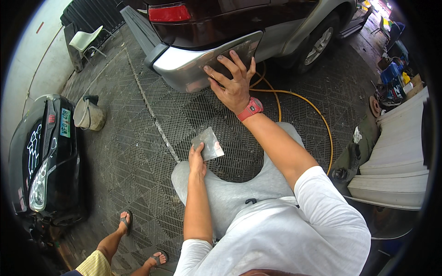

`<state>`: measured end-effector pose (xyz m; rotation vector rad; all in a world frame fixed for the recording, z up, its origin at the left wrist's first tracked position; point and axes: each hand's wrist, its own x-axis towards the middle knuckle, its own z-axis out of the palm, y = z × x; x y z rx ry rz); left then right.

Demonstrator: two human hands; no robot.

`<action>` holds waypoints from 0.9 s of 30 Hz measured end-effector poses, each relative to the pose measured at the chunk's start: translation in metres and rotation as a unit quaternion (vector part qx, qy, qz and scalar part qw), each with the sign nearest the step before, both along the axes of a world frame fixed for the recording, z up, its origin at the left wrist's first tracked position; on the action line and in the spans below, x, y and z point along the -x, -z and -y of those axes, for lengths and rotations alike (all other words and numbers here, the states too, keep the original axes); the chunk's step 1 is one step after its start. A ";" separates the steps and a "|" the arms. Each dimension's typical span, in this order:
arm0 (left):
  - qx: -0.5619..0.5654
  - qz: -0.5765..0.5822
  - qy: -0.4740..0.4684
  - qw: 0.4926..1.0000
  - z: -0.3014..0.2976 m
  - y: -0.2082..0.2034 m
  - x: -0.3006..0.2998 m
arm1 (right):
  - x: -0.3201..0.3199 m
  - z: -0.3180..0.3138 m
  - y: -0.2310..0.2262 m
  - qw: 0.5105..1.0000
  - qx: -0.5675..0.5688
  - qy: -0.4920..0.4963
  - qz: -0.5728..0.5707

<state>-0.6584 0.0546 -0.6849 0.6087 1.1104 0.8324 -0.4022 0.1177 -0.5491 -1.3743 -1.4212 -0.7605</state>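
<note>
- Grey, thin and roughly square, a plate (208, 141) is pinched in the left grip (197, 161), thumb on its upper face, held in the air above the floor with a pale patch at the corner away from the thumb.
- Beyond the left grip and to its right, the right grip (234, 87) is unclosed, fingers spread against the dull, darker corner of a silver bumper (172, 63).
- Red, a wristwatch (251, 109) is strapped just behind the right grip.
- Just beyond the right grip is the dark body of a vehicle (212, 27), with a red tail light (169, 13) farther to the left and a wheel (319, 43) to the right.
- Yellow-orange, a hose (317, 110) curves over the floor to the right of the right grip.
- Patterned dark matting (138, 152) covers the floor beneath both grips.
- Well left of the left grip are a pale bucket (90, 115) and, farther out, a black car (50, 156).
- Left of the left grip and nearer the body, another person's sandalled foot (124, 221) is on the floor.
</note>
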 end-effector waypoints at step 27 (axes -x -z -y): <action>0.008 -0.009 0.001 1.000 -0.007 0.010 -0.005 | 0.030 0.070 -0.080 0.966 0.050 0.073 -0.244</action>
